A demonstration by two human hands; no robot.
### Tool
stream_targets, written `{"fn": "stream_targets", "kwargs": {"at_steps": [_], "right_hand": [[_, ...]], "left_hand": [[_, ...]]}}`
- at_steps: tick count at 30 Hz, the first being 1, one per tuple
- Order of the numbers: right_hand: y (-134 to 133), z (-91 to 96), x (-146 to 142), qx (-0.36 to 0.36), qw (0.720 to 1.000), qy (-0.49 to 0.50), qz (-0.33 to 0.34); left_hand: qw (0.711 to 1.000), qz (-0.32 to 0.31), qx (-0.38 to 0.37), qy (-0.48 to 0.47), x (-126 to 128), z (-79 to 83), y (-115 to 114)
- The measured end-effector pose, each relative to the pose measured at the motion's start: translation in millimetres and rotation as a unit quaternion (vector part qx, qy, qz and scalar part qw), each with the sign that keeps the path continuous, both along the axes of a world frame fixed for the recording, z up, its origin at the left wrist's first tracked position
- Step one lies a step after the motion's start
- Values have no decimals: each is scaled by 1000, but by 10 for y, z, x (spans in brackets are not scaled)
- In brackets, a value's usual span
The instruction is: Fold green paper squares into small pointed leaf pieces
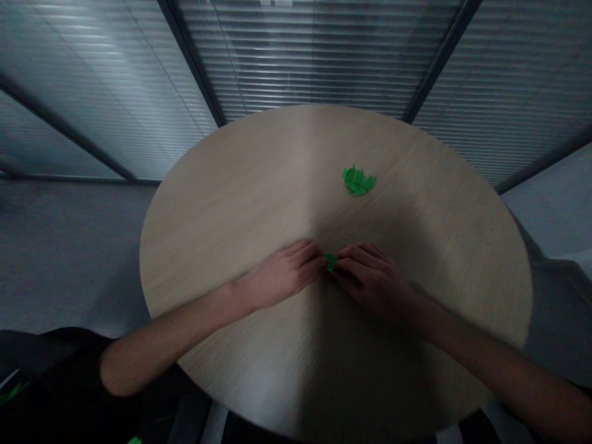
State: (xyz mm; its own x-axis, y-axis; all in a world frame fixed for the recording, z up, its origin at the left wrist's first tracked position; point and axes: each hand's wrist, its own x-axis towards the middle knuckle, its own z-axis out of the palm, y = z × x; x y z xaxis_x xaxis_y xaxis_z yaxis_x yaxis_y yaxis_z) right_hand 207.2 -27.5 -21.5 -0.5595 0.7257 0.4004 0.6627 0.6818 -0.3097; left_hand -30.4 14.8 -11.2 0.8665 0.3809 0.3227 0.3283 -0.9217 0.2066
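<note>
Partly hidden, a small green piece, held between fingertips.

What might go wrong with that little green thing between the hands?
The small green piece might bend or slip, because fingertips of the left hand and right hand crowd it from both sides. The dark shadow on the table could make its edges hard to see. Farther off, the pointy green pile might scatter if bumped.
</note>
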Motion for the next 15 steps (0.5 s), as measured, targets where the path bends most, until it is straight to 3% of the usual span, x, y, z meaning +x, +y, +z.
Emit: {"fn": "stream_targets", "kwargs": {"at_steps": [6,15], "right_hand": [[-20,9,-33,-14,1000,10,-13],[-28,38,-69,-101,990,45,-84]], "left_hand": [[994,25,-103,-32,2,4,-18],[983,120,-138,-14,66,22,-71]]}}
